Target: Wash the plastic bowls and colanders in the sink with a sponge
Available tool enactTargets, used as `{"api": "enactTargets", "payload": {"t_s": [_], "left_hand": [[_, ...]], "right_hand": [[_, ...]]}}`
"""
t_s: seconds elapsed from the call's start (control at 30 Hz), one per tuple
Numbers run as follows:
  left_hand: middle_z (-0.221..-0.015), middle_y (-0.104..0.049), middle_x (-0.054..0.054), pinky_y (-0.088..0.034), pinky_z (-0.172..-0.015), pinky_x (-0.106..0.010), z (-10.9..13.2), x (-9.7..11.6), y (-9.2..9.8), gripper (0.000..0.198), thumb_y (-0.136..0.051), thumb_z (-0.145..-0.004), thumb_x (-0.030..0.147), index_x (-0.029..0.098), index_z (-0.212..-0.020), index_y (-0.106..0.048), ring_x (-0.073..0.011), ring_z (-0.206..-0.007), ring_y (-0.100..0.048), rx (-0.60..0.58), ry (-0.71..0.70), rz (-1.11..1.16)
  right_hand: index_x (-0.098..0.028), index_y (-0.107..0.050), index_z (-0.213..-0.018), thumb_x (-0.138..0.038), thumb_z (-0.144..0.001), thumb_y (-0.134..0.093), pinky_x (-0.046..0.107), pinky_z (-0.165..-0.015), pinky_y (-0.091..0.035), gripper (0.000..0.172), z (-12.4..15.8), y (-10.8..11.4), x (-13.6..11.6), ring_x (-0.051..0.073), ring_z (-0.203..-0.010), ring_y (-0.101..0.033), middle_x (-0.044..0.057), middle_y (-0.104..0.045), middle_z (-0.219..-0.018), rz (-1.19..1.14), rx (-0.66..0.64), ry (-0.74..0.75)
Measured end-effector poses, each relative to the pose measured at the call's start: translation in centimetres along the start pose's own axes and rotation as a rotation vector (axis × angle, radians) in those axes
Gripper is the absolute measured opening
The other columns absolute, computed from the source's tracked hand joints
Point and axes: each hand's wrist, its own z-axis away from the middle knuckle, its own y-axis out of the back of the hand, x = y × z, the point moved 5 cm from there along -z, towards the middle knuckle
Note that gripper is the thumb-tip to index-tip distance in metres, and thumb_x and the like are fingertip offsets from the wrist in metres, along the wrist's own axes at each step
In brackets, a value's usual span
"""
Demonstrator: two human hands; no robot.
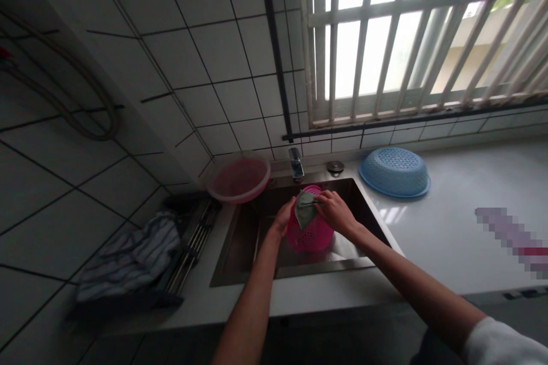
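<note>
White tiled wall (233,48) takes up most of what I can see from where I'm standing, with a barred window (387,9) letting in bright light at about 1 o'clock (sink = middle of the dial, 12 = the wall behind it). Under that runs a pale worktop (454,188), and set into it is a steel sink (325,268). There's a striped cloth (137,256) bunched up around 9, then a blue basket (396,171) flipped upside down on the worktop at 2, and a pinkish basin (233,199) by the sink's corner at 10. The bright pink basket (314,238) is about mid-sink; can't tell if it's resting on the bottom. Left hand (283,218) has it at its 9 o'clock side, fingers holding on, though the tips are partly hidden. Right hand (335,210) is over at 2 with its fingers pinching a green cloth (305,211), which is draped against the basket. Little chrome faucet (295,164) at 12, and a round metal cap (335,166) at 1.
</note>
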Motion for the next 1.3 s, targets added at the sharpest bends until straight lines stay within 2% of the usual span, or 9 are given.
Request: {"api": "enactTargets", "payload": {"t_s": [0.1,0.27,0.47,0.6,0.7,0.83,0.97,1.17,1.3], "left_hand": [[-0.098,-0.079,-0.007,-0.051,-0.091,-0.033,-0.4,0.6,0.5,0.031,-0.077,-0.086,0.044,0.016,-0.099,-0.078,-0.0216,-0.093,-0.07,0.034,-0.115,-0.133],[-0.095,-0.078,-0.006,-0.048,-0.094,-0.031,-0.6,1.3,0.4,0.02,-0.078,-0.084,0.037,0.017,-0.084,-0.078,-0.0225,-0.096,-0.067,0.017,-0.202,-0.353],[-0.091,-0.076,-0.006,-0.049,-0.09,-0.031,-0.5,0.5,0.1,0.027,-0.077,-0.084,0.044,0.017,-0.083,-0.075,-0.0222,-0.096,-0.065,0.042,-0.174,-0.286],[-0.09,-0.075,-0.004,-0.049,-0.087,-0.029,-0.4,0.3,0.3,0.032,-0.082,-0.079,0.045,0.015,-0.085,-0.074,-0.0185,-0.088,-0.064,0.039,-0.18,-0.198],[-0.084,-0.073,-0.002,-0.049,-0.08,-0.028,-0.2,0.2,0.6,0.037,-0.084,-0.078,0.05,0.015,-0.087,-0.073,-0.0152,-0.076,-0.062,0.05,-0.155,-0.139],[-0.08,-0.073,-0.001,-0.049,-0.074,-0.028,0.2,0.1,0.6,0.039,-0.084,-0.079,0.05,0.014,-0.089,-0.072,-0.0141,-0.069,-0.061,0.048,-0.061,-0.048],[-0.081,-0.074,-0.003,-0.051,-0.075,-0.03,0.6,0.2,0.6,0.037,-0.085,-0.08,0.048,0.014,-0.09,-0.073,-0.0154,-0.071,-0.063,0.056,-0.016,0.005],[-0.084,-0.075,-0.003,-0.053,-0.079,-0.03,0.5,0.1,0.7,0.041,-0.087,-0.077,0.049,0.013,-0.092,-0.073,-0.0142,-0.071,-0.063,0.011,-0.007,0.003],[-0.084,-0.075,-0.004,-0.052,-0.075,-0.031,0.4,0.0,0.7,0.047,-0.088,-0.074,0.053,0.013,-0.093,-0.073,-0.0155,-0.071,-0.064,-0.003,0.001,-0.009]], "right_hand": [[-0.022,-0.071,-0.13,-0.038,-0.105,-0.056,0.042,-0.1,-0.048,0.033,0.4,-0.7,0.4,0.03,-0.111,-0.062,0.016,-0.068,-0.125,0.054,-0.029,-0.045],[-0.022,-0.074,-0.113,-0.046,-0.105,-0.054,0.043,-0.099,-0.047,0.032,-0.6,0.2,0.2,0.032,-0.113,-0.061,0.016,-0.069,-0.121,0.11,0.095,-0.119],[-0.023,-0.071,-0.091,-0.061,-0.094,-0.065,0.038,-0.082,-0.051,0.039,-0.4,-2.0,-2.8,0.03,-0.09,-0.068,0.014,-0.072,-0.093,0.108,-0.021,-0.173],[-0.022,-0.069,-0.096,-0.046,-0.094,-0.066,0.039,-0.082,-0.051,0.023,-0.4,-3.2,-3.1,0.031,-0.095,-0.069,0.017,-0.073,-0.102,0.104,-0.027,-0.231],[-0.024,-0.066,-0.088,-0.041,-0.094,-0.059,0.035,-0.079,-0.05,0.019,-0.9,-2.8,-1.0,0.026,-0.086,-0.068,0.01,-0.073,-0.092,-0.143,0.057,-0.3],[-0.024,-0.06,-0.082,-0.052,-0.092,-0.045,0.036,-0.075,-0.055,0.033,-1.2,-0.9,4.8,0.025,-0.081,-0.066,0.006,-0.071,-0.083,-0.919,0.259,-0.503],[-0.025,-0.053,-0.075,-0.049,-0.088,-0.049,0.045,-0.08,-0.06,0.027,-0.6,0.9,9.3,0.026,-0.079,-0.067,0.007,-0.067,-0.072,-1.518,0.256,-0.726],[-0.024,-0.055,-0.08,-0.04,-0.095,-0.051,0.037,-0.072,-0.062,0.023,0.2,1.3,11.7,0.02,-0.07,-0.066,0.005,-0.065,-0.072,-1.726,0.2,-1.057],[-0.023,-0.055,-0.078,-0.024,-0.088,-0.067,0.028,-0.059,-0.057,0.016,-0.9,0.3,11.6,0.016,-0.061,-0.06,0.0,-0.06,-0.065,-1.564,0.188,-0.858]]}}
